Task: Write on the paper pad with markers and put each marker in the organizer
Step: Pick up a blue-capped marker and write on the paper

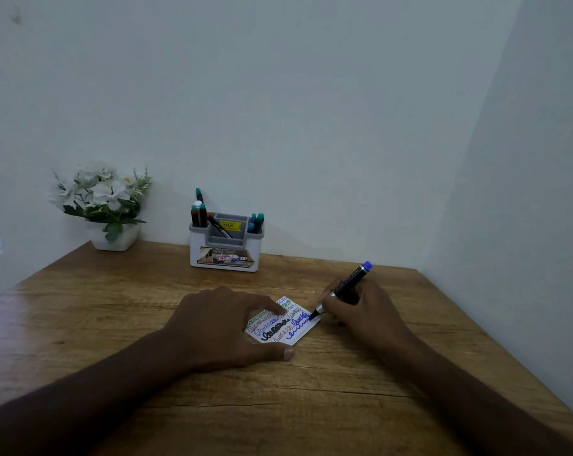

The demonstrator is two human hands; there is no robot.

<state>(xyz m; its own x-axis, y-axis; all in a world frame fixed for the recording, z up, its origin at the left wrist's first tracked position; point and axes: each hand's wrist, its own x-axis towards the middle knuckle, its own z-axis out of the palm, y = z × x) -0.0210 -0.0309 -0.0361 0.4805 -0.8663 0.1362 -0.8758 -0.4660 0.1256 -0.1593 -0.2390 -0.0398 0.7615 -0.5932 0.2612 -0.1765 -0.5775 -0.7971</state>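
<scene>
A small white paper pad [286,327] lies on the wooden desk, covered with scribbled lines in green, red, black and blue. My left hand [225,324] rests on the pad's left part, a finger pressing its top and the thumb beside its near edge. My right hand [364,307] grips a black marker with a blue end [347,286], its tip touching the pad's right edge. The white and grey organizer [225,243] stands at the back against the wall and holds several markers.
A white pot of white artificial flowers [102,205] stands at the desk's back left corner. Walls close the desk [114,307] in behind and on the right.
</scene>
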